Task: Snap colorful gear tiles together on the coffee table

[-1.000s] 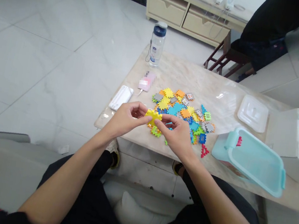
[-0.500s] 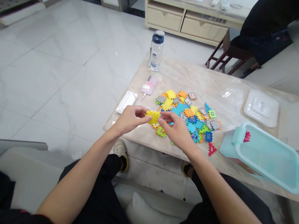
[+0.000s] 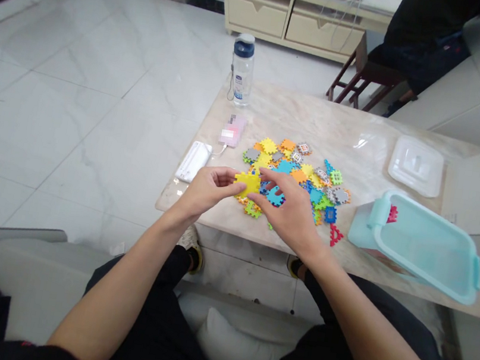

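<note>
Right hand [image 3: 293, 212] shifting onto blue tile [image 3: 274, 196]; left hand [image 3: 206, 190] pinching yellow tile [image 3: 247, 184]; right grip unclear. Near desk [image 3: 276, 119] edge, tiles risking falling.

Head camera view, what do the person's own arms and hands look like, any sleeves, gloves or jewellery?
Both forearms are bare up to the bottom edge of the picture, with no sleeves in view. The left hand and the right hand wear no gloves, and no rings, watch or bracelet show on the fingers or wrists. Below the arms, the lap is covered by black trousers.
</note>
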{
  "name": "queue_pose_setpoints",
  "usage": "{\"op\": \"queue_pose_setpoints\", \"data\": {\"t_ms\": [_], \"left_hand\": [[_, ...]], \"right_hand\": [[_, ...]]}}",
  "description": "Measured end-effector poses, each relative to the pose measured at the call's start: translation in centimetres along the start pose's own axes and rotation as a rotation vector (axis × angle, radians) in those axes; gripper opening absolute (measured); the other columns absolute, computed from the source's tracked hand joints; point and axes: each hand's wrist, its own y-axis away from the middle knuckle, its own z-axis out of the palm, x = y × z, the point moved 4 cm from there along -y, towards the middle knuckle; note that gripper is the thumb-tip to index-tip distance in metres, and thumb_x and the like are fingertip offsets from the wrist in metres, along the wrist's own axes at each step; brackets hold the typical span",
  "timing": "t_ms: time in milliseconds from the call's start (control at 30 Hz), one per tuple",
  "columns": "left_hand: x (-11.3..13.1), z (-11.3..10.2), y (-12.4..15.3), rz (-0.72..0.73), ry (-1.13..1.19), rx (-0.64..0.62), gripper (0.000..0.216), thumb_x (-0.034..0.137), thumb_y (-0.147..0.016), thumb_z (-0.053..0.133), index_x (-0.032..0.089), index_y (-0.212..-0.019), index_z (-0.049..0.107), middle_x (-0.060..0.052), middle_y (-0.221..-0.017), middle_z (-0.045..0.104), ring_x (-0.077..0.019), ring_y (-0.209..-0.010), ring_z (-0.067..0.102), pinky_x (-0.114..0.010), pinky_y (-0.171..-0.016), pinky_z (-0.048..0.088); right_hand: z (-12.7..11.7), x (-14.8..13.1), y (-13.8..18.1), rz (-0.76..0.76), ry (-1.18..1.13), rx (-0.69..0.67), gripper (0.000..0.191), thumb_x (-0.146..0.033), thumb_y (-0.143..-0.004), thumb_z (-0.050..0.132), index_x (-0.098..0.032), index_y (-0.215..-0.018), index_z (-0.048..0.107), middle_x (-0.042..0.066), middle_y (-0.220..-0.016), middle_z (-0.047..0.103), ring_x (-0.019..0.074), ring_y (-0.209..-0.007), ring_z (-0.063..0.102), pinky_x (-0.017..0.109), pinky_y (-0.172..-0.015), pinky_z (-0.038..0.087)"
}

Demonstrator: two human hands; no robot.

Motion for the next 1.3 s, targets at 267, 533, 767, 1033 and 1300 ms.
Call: {"op": "queue_pose_setpoints", "data": {"t_ms": [267,533,767,1033,1300], "left_hand": [[-1.4,0.8,0.2,-0.026,0.024,-0.084,0.045,0.047,-0.07,0.102,0.017,-0.098,0.084,-0.008,-0.099,0.083,-0.0216,-0.087,0.076,-0.033,-0.082,0.061],[-0.5,0.9,0.5,0.032,-0.037,-0.068,0.041,0.048,-0.077,0.096,0.016,-0.099,0.084,-0.009,-0.097,0.083,-0.0202,-0.083,0.075,-0.031,-0.077,0.061],[0.2,0.9,1.0,0.06,-0.025,-0.052,0.044,0.048,-0.078,0.097,0.016,-0.105,0.085,-0.008,-0.098,0.083,-0.0189,-0.083,0.074,-0.031,-0.078,0.061],[0.5,1.1,1.4,0.072,-0.028,-0.067,0.039,0.046,-0.08,0.095,0.016,-0.102,0.085,-0.008,-0.093,0.081,-0.0183,-0.081,0.072,-0.031,-0.076,0.06],[0.7,1.4,1.6,0.099,-0.054,-0.025,0.043,0.053,-0.079,0.095,0.016,-0.098,0.084,-0.006,-0.089,0.078,-0.0175,-0.078,0.069,-0.031,-0.072,0.057]], "right_hand": [[0.5,-2.0,0.8,-0.268,0.326,-0.129,0.063,-0.032,-0.103,0.078,-0.028,-0.163,0.059,0.016,-0.145,0.071,0.0382,-0.132,0.064,0.057,-0.111,0.056],[1.1,-2.0,0.4,-0.3,0.376,-0.154,0.06,-0.034,-0.107,0.073,-0.028,-0.165,0.058,0.015,-0.144,0.073,0.0359,-0.131,0.066,0.053,-0.108,0.056],[0.6,-1.9,0.3,-0.297,0.36,-0.13,0.06,-0.034,-0.108,0.071,-0.028,-0.166,0.056,0.016,-0.144,0.074,0.0363,-0.129,0.066,0.054,-0.109,0.056],[0.2,-1.9,0.8,-0.307,0.337,-0.099,0.063,-0.035,-0.106,0.074,-0.028,-0.166,0.057,0.016,-0.143,0.074,0.037,-0.126,0.068,0.056,-0.109,0.057],[0.2,-2.1,0.9,-0.297,0.302,-0.068,0.06,-0.033,-0.109,0.068,-0.028,-0.167,0.055,0.016,-0.142,0.074,0.0367,-0.125,0.068,0.058,-0.11,0.057]]}}
